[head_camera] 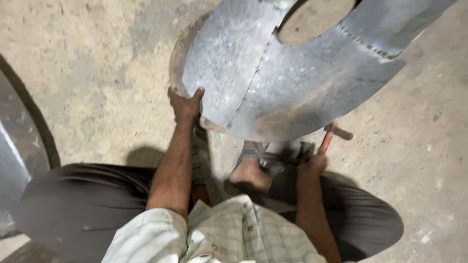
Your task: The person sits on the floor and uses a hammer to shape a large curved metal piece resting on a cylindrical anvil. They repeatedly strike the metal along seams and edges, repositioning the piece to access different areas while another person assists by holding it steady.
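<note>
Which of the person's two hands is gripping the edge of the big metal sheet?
The left hand: it clasps the curved metal sheet at its rim. The right hand holds a red-handled hammer below.

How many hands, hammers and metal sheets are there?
Hands: 2, the left hand on the metal sheet's edge and the right hand gripping the hammer
Hammers: 1, the hammer
Metal sheets: 2, the big ring-shaped metal sheet and another sheet at the left edge
Total: 5

We saw the metal sheet (pixel 292 73) at twelve o'clock above the floor (pixel 87 73), a foot (pixel 249 170) beneath it, the hammer (pixel 329 136) at three.
</note>
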